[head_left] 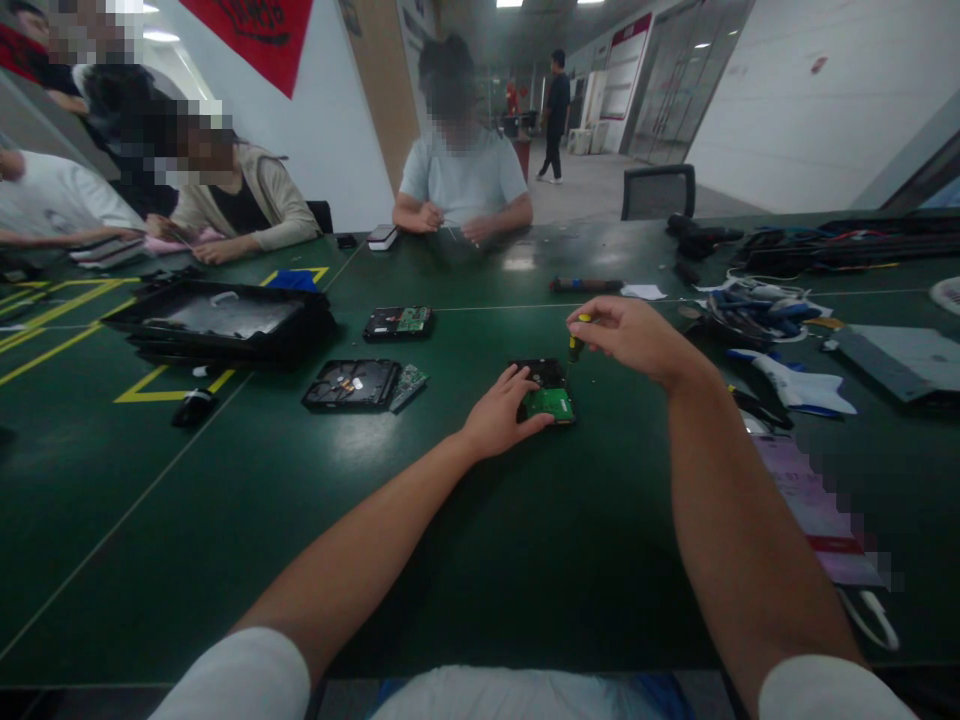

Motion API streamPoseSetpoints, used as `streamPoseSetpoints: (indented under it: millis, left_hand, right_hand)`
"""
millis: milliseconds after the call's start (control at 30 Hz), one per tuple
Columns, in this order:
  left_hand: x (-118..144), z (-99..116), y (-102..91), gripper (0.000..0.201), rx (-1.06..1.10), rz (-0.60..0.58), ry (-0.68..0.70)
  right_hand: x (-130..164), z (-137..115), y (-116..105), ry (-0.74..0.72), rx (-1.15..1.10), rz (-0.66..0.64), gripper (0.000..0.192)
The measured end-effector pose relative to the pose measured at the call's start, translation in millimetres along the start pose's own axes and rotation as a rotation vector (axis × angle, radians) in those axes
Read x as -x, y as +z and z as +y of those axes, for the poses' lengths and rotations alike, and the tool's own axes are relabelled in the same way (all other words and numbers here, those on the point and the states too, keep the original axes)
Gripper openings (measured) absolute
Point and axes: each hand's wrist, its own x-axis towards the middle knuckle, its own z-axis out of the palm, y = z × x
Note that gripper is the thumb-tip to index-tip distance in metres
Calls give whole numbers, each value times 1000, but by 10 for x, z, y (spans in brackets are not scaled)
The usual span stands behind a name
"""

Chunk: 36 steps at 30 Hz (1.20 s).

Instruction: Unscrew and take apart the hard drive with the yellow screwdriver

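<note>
The left hand [501,412] lies flat, fingers spread, on the near left edge of a hard drive [547,392] that sits circuit-board side up at the middle of the dark green tabletop [420,520]; the hand covers that corner of the drive, so its full outline cannot be made out. The right hand [628,338] is closed in a pinch around the top of a small screwdriver [576,343] with a yellow and black handle, held upright above the far right corner of the drive; the tip and the point it meets are too small and dark to tell. To the left lie a second drive, opened [351,384], with a loose circuit board [409,386] just beside it, a third drive [398,322] further back, and a stack of black trays [221,322]. A tangle of cables and tools [757,305] on the right is blurred, and papers there are partly pixelated. Yellow tape lines [67,320] mark the tabletop at left. Other people sit at the far side and the left, faces obscured, their hands busy near their own items. Behind them are a white wall with a red banner [255,35] cut off at the top, an office chair [658,190], and a lit corridor where a person stands.
</note>
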Motion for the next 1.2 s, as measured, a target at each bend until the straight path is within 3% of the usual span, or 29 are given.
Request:
streamPoseSetpoints:
  millis: [167,467,833,1200]
  left_hand:
    - [4,4,1,65,-3,3,11]
    - [0,2,9,65,-20,3,8]
    - [8,-3,6,64,-15,3,12]
    - [10,-21,7,67,-1,-4,-6]
  right_hand:
    - [13,5,-9,-11,56,27,20]
    - [27,-61,-15,6,-67,-102,26]
    - [9,-1,3,-32,136,45,26]
    - [36,-64,-55,-125,252,74,22]
